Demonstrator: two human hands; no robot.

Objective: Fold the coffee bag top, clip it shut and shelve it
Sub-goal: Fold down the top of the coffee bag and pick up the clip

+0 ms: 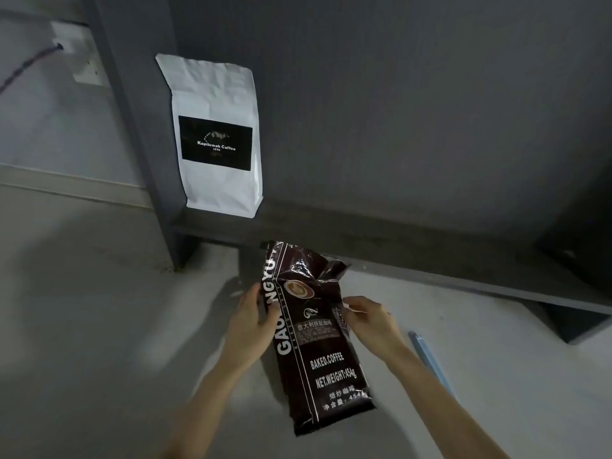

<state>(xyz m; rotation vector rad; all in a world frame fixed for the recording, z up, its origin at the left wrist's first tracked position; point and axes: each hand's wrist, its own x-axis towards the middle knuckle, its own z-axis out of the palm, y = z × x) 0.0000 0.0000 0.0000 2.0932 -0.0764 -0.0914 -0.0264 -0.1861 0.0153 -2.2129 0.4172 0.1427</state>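
The dark bag (318, 339) lies on the pale floor (99, 326) just before the low grey shelf (397, 236), its crumpled top reaching the shelf's front edge, with bare floor wide open to the left. The left hand (253, 321) presses loosely curled fingers against the bag's left edge and the right hand (371, 318) pinches its right edge, both about halfway up. There are two bags, the white bag (215, 134) upright at the shelf's left end, and one blue clip (430, 362) on the floor right of the right forearm.

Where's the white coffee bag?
The white coffee bag stands upright at the left end of the dark shelf, upper left in the head view, above the dark coffee bag.
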